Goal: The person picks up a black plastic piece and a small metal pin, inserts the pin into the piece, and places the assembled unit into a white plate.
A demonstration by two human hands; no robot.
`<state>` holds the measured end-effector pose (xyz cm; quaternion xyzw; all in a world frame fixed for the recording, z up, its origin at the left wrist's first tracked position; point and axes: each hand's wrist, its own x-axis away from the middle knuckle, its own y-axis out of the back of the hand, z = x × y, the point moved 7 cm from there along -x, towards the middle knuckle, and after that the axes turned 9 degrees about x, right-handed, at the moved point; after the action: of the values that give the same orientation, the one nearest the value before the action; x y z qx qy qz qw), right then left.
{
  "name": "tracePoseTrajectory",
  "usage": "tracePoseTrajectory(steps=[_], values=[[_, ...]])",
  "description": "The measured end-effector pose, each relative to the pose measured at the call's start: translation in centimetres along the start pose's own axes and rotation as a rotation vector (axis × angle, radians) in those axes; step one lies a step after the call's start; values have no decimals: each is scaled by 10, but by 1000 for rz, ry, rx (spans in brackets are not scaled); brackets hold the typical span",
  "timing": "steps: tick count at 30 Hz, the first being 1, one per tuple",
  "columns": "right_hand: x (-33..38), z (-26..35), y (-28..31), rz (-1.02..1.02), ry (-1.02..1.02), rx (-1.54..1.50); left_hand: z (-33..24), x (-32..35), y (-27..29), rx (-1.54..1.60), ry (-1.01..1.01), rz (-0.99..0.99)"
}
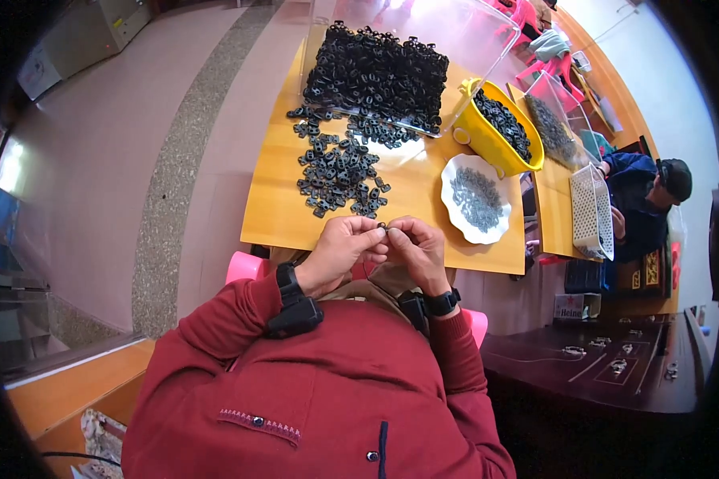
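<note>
My left hand [345,251] and my right hand [417,251] meet just above the near edge of the table. Between their pinched fingertips sits a small black plastic piece [383,227], mostly covered by the fingers; both hands grip it. Beyond my left hand lies a loose heap of small black plastic pieces with holes [339,172]. To the right of my right hand stands a white scalloped dish [449,196] holding many tiny grey pieces [477,198].
A clear box [499,60] with a mass of black pieces stands at the far side of the wooden table [272,203]. Right of it is a yellow basket [473,132] of black pieces. Farther right, another person [643,199] sits near a white perforated basket [589,211].
</note>
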<state>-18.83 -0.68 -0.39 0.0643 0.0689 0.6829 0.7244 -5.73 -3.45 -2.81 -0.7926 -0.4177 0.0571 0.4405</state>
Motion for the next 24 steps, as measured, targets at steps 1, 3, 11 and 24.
tracePoseTrajectory(steps=[1, 3, 11, 24], values=[[0, 0, 0, 0, -2, -1, 0, 1, -1, 11, 10, 5], [1, -1, -1, -8, -51, -8, 0, 1, 0, 22, 20, 10], [1, -3, 2, -47, -15, 11, 0, 2, -1, 0, 23, 2], [2, 4, -1, -10, -28, -7, 3, 1, 1, -10, 31, 19]])
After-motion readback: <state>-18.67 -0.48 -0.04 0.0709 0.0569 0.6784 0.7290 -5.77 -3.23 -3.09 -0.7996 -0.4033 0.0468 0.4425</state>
